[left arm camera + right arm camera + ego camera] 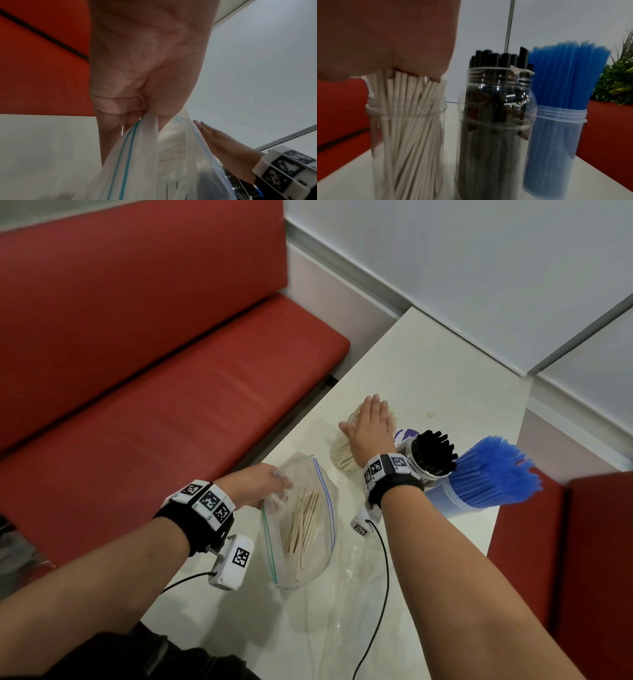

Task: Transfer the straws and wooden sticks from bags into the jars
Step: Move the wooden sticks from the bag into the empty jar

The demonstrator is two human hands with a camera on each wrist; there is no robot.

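My left hand (pixel 270 486) pinches the rim of a clear zip bag (pixel 301 525) that holds wooden sticks (pixel 305 522); in the left wrist view the left hand (pixel 137 108) has fingers and thumb curled round the bag's (pixel 137 155) top edge. My right hand (pixel 371 428) lies flat, fingers straight, pressing down on the tops of the pale sticks (pixel 407 108) in a clear jar (pixel 409 148). Beside it stand a jar of black straws (pixel 496 115) and a jar of blue straws (pixel 559 115). The black straws (pixel 433 453) and blue straws (pixel 489 474) sit right of my right wrist.
The jars stand on a white table (pixel 428 371) whose left edge runs along a red bench seat (pixel 154 371). An empty clear plastic bag (pixel 325 611) lies flat near me. A purple-and-white lid (pixel 406 434) lies behind the black-straw jar. A red seat (pixel 582 542) borders the table's right.
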